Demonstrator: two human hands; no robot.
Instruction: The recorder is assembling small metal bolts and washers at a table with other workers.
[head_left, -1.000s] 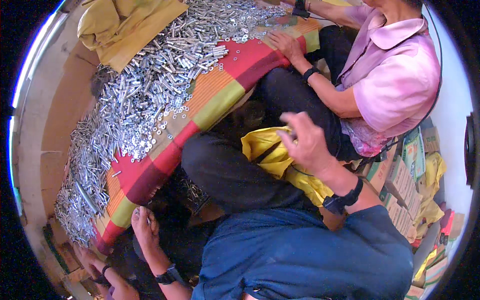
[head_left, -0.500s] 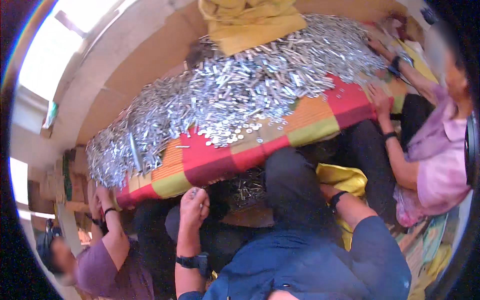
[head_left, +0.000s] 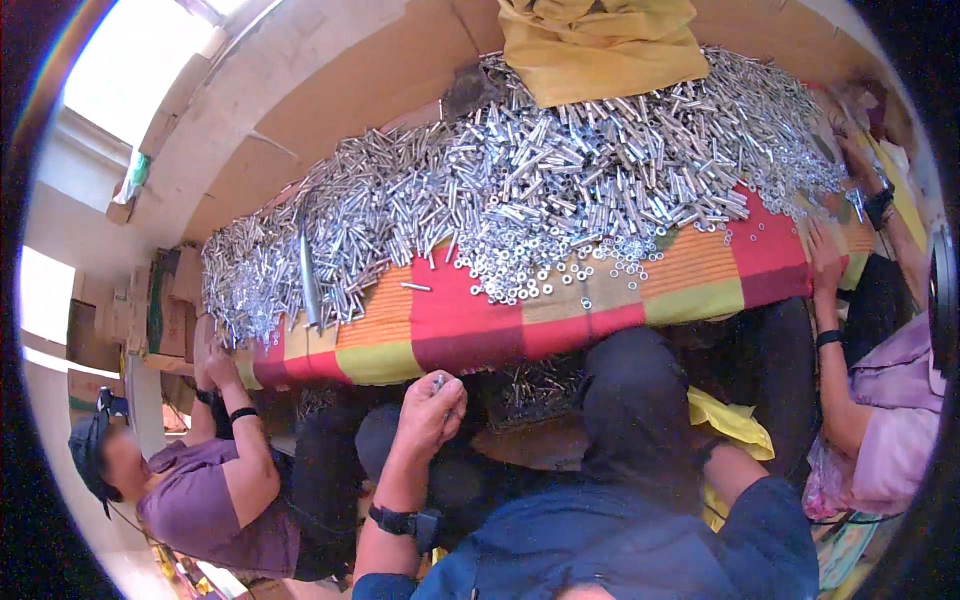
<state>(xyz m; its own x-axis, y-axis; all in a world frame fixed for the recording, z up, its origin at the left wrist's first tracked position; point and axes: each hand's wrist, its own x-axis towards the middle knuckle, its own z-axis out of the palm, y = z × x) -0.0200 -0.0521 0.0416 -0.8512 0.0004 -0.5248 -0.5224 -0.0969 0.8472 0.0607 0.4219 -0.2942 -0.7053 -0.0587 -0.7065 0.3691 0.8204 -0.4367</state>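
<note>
Closest to me, the left hand (head_left: 430,413) is up, fingers curled tight, and there's a small metal piece (head_left: 438,382) pinched at the tips: silvery, shiny at the end, the rest buried in the grip, so I can't make out its full shape. It sits right by the near edge of the checked cloth (head_left: 465,338). The right arm (head_left: 738,472) goes down beside a yellow bag (head_left: 735,425); the right hand is hidden, so open or closed, I can't tell.

Onto the cloth now, and here are the washers (head_left: 505,272), flat bright rings, heaped and straying forward. One loose pin (head_left: 416,287) lies alone on red and orange. Left of it, a long smooth rod (head_left: 308,280) points our way among thin pins. Behind, a great bank of short tubes (head_left: 600,155), chrome-bright, tumbled every direction, and at the far side a mustard sack (head_left: 605,55) slumps over them.
</note>
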